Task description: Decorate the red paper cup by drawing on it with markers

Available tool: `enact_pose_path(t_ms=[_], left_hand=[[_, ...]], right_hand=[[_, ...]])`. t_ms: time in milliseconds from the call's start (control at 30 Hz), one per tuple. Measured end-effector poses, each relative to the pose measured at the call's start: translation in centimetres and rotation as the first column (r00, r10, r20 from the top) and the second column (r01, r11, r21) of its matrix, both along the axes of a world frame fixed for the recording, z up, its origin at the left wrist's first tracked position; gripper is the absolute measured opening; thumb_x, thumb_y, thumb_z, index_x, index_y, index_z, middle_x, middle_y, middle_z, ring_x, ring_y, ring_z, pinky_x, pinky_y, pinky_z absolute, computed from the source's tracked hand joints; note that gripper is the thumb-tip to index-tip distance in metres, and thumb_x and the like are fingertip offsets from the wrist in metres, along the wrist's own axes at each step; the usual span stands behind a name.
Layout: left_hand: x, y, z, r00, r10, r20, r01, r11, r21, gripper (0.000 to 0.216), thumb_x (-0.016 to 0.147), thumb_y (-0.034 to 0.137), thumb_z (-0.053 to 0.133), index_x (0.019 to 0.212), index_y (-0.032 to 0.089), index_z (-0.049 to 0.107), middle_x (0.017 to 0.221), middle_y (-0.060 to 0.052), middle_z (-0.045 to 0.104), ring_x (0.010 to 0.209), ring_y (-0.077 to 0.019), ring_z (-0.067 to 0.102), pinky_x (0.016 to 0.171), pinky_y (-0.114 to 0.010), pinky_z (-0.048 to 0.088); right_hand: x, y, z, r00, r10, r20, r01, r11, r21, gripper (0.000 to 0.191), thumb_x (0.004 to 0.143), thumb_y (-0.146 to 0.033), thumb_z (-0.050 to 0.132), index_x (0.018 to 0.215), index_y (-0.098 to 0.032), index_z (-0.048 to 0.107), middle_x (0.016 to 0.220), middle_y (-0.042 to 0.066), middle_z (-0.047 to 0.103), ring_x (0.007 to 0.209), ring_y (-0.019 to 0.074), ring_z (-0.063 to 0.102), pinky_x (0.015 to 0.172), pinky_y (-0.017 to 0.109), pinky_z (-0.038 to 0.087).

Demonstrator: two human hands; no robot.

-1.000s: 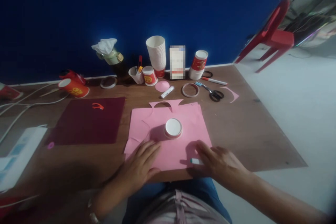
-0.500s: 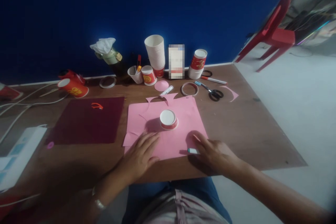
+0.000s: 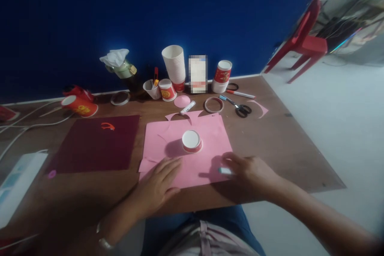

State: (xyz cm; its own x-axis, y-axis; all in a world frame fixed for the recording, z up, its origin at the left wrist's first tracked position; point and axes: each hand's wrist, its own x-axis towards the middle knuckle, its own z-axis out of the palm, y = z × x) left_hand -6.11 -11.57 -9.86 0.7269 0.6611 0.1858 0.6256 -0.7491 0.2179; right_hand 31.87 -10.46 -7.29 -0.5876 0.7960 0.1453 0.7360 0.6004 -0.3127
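Note:
My left hand (image 3: 163, 180) lies flat, fingers together and stretched out, on the lower left of the pink paper (image 3: 207, 168). Just beyond its fingertips a short paper cup (image 3: 191, 140) stands upside down on the paper, white base up, with a red band low on its side. My right hand (image 3: 247, 172), its fingers curled, is over the paper's right edge. It is closed on a white marker (image 3: 225, 171) whose teal end points left; the rest of the marker is hidden by the hand. Cut pink scraps (image 3: 195, 117) lie at the paper's far edge.
Along the back stand stacked paper cups (image 3: 175, 68), a cup of tools (image 3: 152, 89) and a red-and-white cup (image 3: 222, 74). Tape (image 3: 214, 105), scissors (image 3: 243, 110) and a red-capped marker (image 3: 241, 94) lie at right. Left are a dark red sheet (image 3: 93, 148) and a power strip (image 3: 22, 184).
The whole view has shifted slightly. My right hand has lifted a little and moved right with the marker. My left hand stays flat on the paper; the cup stands where it was.

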Motion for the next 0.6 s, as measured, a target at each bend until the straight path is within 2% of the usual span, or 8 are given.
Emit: enact_pose_path(t_ms=[67, 133, 167, 233, 300, 367, 467, 600], left_hand=[[-0.1, 1.1, 1.4, 0.998, -0.017, 0.065, 0.02, 0.999, -0.049, 0.039, 0.111, 0.037, 0.063, 0.145, 0.021, 0.072, 0.143, -0.01, 0.079, 0.133, -0.0267, 0.075, 0.116, -0.043, 0.062], [0.2, 3.0, 3.2, 0.979, 0.028, 0.202, -0.01, 0.996, -0.088, 0.025, 0.112, 0.033, 0.061, 0.123, 0.025, 0.082, 0.115, -0.003, 0.088, 0.107, -0.0207, 0.082, 0.105, -0.036, 0.066], [0.5, 4.3, 4.2, 0.958, 0.087, 0.274, -0.057, 0.992, -0.117, 0.024, 0.112, 0.03, 0.061, 0.115, 0.025, 0.084, 0.107, -0.002, 0.088, 0.099, -0.019, 0.082, 0.097, -0.032, 0.067], [1.5, 7.4, 6.0, 0.873, 0.232, 0.429, -0.155, 0.966, -0.207, 0.021, 0.108, 0.032, 0.067, 0.099, 0.024, 0.084, 0.099, -0.004, 0.087, 0.089, -0.0176, 0.081, 0.082, -0.027, 0.066], [3.0, 11.0, 7.2, 0.721, 0.376, 0.582, -0.236, 0.923, -0.305, 0.017, 0.103, 0.035, 0.073, 0.096, 0.021, 0.081, 0.092, -0.004, 0.084, 0.08, -0.0156, 0.077, 0.075, -0.026, 0.063], [4.7, 14.4, 7.5, 0.554, 0.454, 0.698, -0.213, 0.887, -0.409, 0.019, 0.098, 0.038, 0.078, 0.099, 0.019, 0.08, 0.085, -0.003, 0.079, 0.073, -0.0135, 0.072, 0.071, -0.024, 0.06], [7.1, 18.2, 6.5, 0.366, 0.56, 0.743, -0.06, 0.811, -0.582, 0.029, 0.088, 0.042, 0.086, 0.1, 0.017, 0.078, 0.078, -0.001, 0.073, 0.063, -0.0107, 0.063, 0.059, -0.022, 0.051], [9.0, 19.8, 4.1, 0.343, 0.651, 0.677, 0.097, 0.692, -0.715, 0.045, 0.077, 0.043, 0.095, 0.108, 0.017, 0.076, 0.079, 0.002, 0.068, 0.055, -0.006, 0.052, 0.049, -0.02, 0.039]], right_hand=[[0.1, 1.9, 1.8, 0.949, -0.152, -0.275, 0.081, 0.964, -0.254, 0.037, 0.113, -0.049, 0.052, 0.103, -0.023, 0.076, 0.091, 0.006, 0.075, 0.064, 0.0137, 0.061, 0.056, 0.026, 0.045], [-0.6, 4.3, 3.3, 0.784, -0.356, -0.508, 0.048, 0.852, -0.521, 0.053, 0.114, -0.062, 0.043, 0.094, -0.021, 0.071, 0.073, 0.001, 0.063, 0.052, 0.0117, 0.048, 0.049, 0.027, 0.038], [-1.2, 5.6, 3.9, 0.658, -0.462, -0.594, -0.013, 0.782, -0.623, 0.055, 0.112, -0.067, 0.042, 0.094, -0.021, 0.068, 0.068, -0.001, 0.056, 0.049, 0.011, 0.041, 0.046, 0.027, 0.034], [-3.0, 8.7, 4.5, 0.385, -0.588, -0.711, -0.146, 0.722, -0.677, 0.048, 0.105, -0.07, 0.056, 0.1, -0.023, 0.063, 0.066, -0.007, 0.043, 0.049, 0.0095, 0.031, 0.046, 0.025, 0.029], [-4.9, 11.9, 4.4, 0.258, -0.605, -0.754, -0.26, 0.708, -0.657, 0.038, 0.091, -0.054, 0.08, 0.105, -0.024, 0.061, 0.072, -0.008, 0.043, 0.057, 0.0094, 0.035, 0.051, 0.024, 0.031], [-6.6, 14.8, 3.7, 0.228, -0.583, -0.78, -0.3, 0.72, -0.626, 0.038, 0.084, -0.046, 0.084, 0.103, -0.023, 0.06, 0.081, -0.004, 0.054, 0.065, 0.0105, 0.045, 0.055, 0.024, 0.036], [-8.1, 17.6, 1.8, 0.278, -0.567, -0.775, -0.293, 0.718, -0.631, 0.05, 0.087, -0.066, 0.077, 0.11, -0.024, 0.061, 0.079, -0.005, 0.057, 0.056, 0.0089, 0.039, 0.049, 0.023, 0.029], [-8.9, 18.1, -1.0, 0.414, -0.542, -0.731, -0.307, 0.673, -0.673, 0.061, 0.082, -0.08, 0.077, 0.092, -0.022, 0.062, 0.065, -0.008, 0.05, 0.048, 0.0068, 0.031, 0.043, 0.022, 0.016]])
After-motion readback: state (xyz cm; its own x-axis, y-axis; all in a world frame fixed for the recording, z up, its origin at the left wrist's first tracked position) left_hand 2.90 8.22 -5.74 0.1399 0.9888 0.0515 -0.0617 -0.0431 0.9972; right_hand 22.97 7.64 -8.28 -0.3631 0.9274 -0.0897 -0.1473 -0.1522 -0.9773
